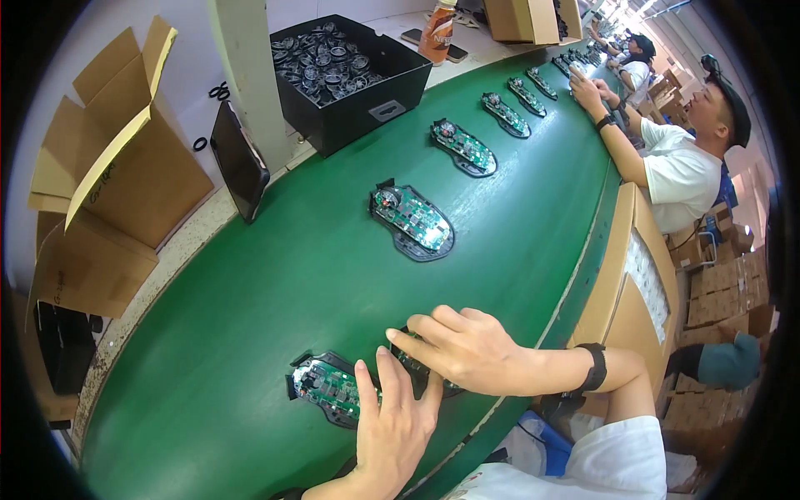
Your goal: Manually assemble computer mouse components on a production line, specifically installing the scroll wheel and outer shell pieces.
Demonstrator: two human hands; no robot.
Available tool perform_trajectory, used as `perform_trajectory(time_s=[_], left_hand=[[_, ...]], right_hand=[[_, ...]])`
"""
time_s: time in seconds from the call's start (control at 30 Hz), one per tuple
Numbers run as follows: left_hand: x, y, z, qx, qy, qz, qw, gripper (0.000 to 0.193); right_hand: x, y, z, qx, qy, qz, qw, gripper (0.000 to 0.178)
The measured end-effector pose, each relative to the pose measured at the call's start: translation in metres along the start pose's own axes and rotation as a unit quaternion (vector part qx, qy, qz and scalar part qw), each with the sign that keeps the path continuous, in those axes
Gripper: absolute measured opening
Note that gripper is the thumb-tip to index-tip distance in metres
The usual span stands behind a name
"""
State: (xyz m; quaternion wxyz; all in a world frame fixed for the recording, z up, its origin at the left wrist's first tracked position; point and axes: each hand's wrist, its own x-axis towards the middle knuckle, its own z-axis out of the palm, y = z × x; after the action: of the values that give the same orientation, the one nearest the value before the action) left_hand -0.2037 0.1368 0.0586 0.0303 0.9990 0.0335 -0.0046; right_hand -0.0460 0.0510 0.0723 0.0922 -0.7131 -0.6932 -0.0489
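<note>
Near the front of the green belt, a black mouse base with a green circuit board [411,360] lies mostly hidden under my hands. My right hand [467,350] bends over it from the right, fingers curled about its far end; the fingertip contact is partly hidden. My left hand [392,425] is beside its near edge with fingers stretched and apart, the thumb toward that base. Just left, another mouse base with a circuit board [327,385] lies flat, partly covered by my left fingers. Farther up the belt sits a similar mouse base [414,221].
Several more mouse bases [464,148] line the green belt [250,317]. At the belt's left edge stand a black bin [358,117] of dark round parts, a propped phone [239,162] and open cartons [125,175]. A carton [629,275] and a co-worker [683,158] are at right.
</note>
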Motion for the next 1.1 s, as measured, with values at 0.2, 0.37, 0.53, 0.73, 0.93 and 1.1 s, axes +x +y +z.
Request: perform_trajectory(time_s=[0.2,0.37,0.53,0.73,0.93,1.1], left_hand=[[-0.001,-0.002,-0.001,0.011,0.003,-0.001,1.0,0.044],[0.002,-0.006,0.008,-0.035,0.046,-0.033,0.998,0.052],[-0.001,-0.02,0.004,-0.163,0.043,-0.026,0.985,0.065],[-0.008,-0.031,0.008,-0.19,0.023,-0.018,0.981,0.069],[-0.006,-0.026,0.01,-0.166,0.011,-0.016,0.986,0.075],[-0.004,-0.029,0.005,-0.186,0.001,-0.026,0.982,0.069]], right_hand=[[-0.021,0.004,-0.001,0.069,0.05,0.003,0.996,0.044],[-0.02,0.003,-0.001,0.05,0.047,0.018,0.997,0.048],[-0.016,0.007,0.005,0.11,0.018,0.044,0.993,0.053],[-0.025,0.017,0.011,0.11,0.033,0.003,0.993,0.051],[-0.019,0.012,0.015,0.126,0.018,0.021,0.992,0.051],[-0.029,0.015,-0.008,0.179,-0.01,0.063,0.982,0.05]])
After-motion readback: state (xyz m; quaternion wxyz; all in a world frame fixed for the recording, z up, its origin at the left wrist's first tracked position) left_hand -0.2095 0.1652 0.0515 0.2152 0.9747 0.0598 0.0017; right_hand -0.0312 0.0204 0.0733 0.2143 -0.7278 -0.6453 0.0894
